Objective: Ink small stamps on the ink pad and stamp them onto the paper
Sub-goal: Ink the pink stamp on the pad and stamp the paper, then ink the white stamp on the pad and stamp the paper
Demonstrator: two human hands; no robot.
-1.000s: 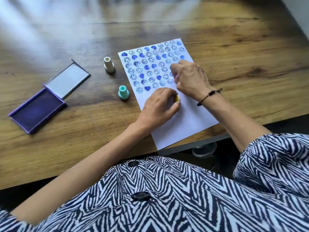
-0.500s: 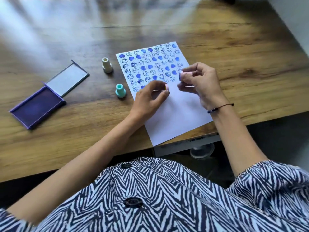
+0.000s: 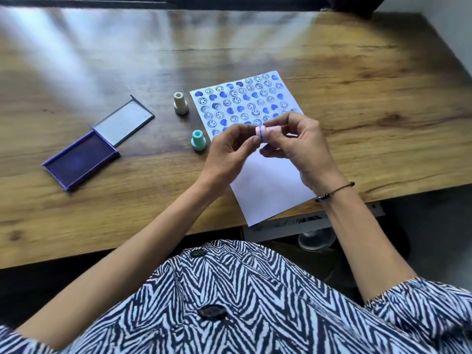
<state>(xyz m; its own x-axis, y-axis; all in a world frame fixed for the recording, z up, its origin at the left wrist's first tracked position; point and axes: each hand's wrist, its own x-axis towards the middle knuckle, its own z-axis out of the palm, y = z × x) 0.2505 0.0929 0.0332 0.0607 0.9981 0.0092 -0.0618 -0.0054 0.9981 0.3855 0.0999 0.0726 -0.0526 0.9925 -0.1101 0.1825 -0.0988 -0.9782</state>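
Both hands meet above the paper as I watch from my remote feed: the right hand and the left hand share a grip on a small pink stamp, held sideways in the air between the fingertips. The right hand's fingers are clamped around the stamp's body; the left hand's thumb and forefinger pinch its blue-rimmed end. Whether the left grip is pulling on a separate cap or only steadying the stamp, I cannot tell.

Directly beneath and beyond the grip lies the white sheet, its far half filled with rows of blue smiley faces and solid hearts, its near half blank and jutting a little over the bench edge. Just left of the grip, a teal stamp stands upright on the wood beside the paper's edge. Farther from the grip, up and left, a cream stamp also stands upright, just off the sheet's top corner. Well to the left of the grip sits the purple ink pad, open, its grey lid lying flat beside it. A dark cord bracelet circles the right wrist. A zebra-striped garment fills the foreground.
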